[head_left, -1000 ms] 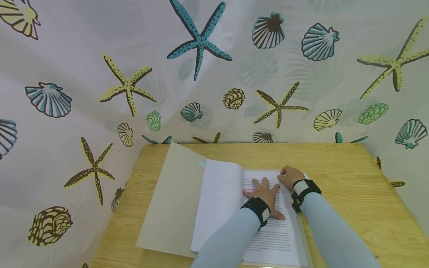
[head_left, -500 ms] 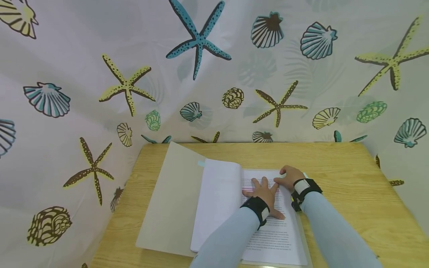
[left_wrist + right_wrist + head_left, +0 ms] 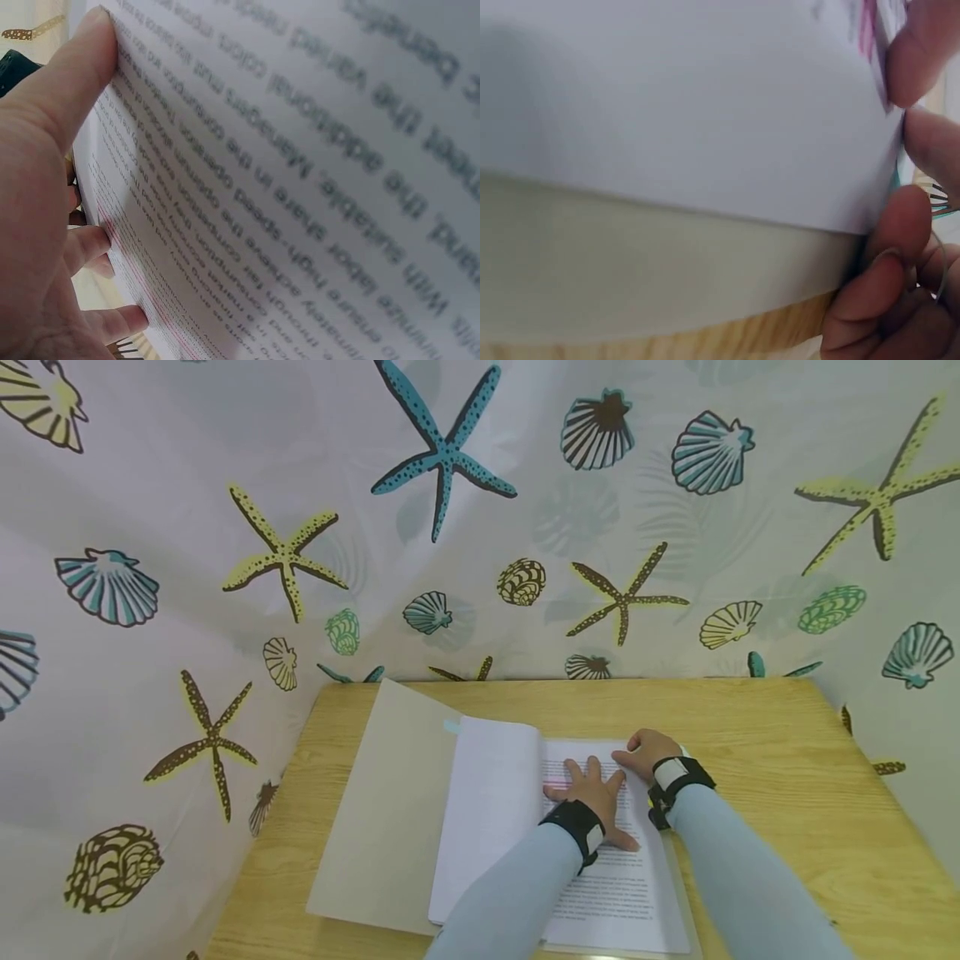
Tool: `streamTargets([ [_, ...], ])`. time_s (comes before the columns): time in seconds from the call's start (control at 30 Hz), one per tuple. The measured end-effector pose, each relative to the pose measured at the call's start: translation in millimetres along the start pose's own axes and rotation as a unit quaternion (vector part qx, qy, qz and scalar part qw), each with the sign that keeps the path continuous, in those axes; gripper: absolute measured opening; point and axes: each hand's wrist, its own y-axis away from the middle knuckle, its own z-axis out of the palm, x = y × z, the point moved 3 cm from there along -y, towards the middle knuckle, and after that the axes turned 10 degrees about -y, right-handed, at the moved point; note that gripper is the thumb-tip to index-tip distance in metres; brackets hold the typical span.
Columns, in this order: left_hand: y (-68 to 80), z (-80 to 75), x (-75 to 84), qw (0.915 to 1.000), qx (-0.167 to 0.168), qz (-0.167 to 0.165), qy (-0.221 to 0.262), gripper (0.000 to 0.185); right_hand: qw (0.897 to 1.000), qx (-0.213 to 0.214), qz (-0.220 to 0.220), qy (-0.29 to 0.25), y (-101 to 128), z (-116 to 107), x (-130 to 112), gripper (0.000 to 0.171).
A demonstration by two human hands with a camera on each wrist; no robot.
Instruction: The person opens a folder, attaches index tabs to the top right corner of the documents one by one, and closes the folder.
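A thick bound document lies open on the wooden table, with a printed page on its right side and a blank turned page on its left. My left hand rests on the printed page with its fingers spread, just below a pink-highlighted line. In the left wrist view the thumb lies along the printed text. At the page's upper right corner is my right hand, fingers curled. Its thumb and forefinger tips meet at the page and pinch it, while the other fingers curl by the corner.
A plain beige cover lies folded out to the left, with a pale teal tab near its top. Small yellow and teal tabs show by the right wrist. The wooden table is backed by a shell-and-starfish curtain.
My right hand's fingertips have shifted slightly left over the page, and its thumb and forefinger, apart half a second ago, are now together. The left hand stays put.
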Motion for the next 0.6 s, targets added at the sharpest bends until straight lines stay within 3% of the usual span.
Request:
streamTargets([
  [0.17,-2.6,1.9,-0.5,1.0000,-0.001,0.000,-0.006,0.121,1.000,0.015,0.000,0.007,-0.7,2.1,-1.3,0.031],
  [0.4,-5.1,3.8,-1.8,0.9999,-0.001,0.002,-0.012,0.121,1.000,-0.002,0.003,-0.014,1.8,0.8,0.5,0.041],
  [0.6,-4.4,4.6,-2.5,0.9998,0.001,0.003,-0.018,0.122,1.000,-0.011,-0.006,-0.029,5.1,-1.1,0.1,0.039],
])
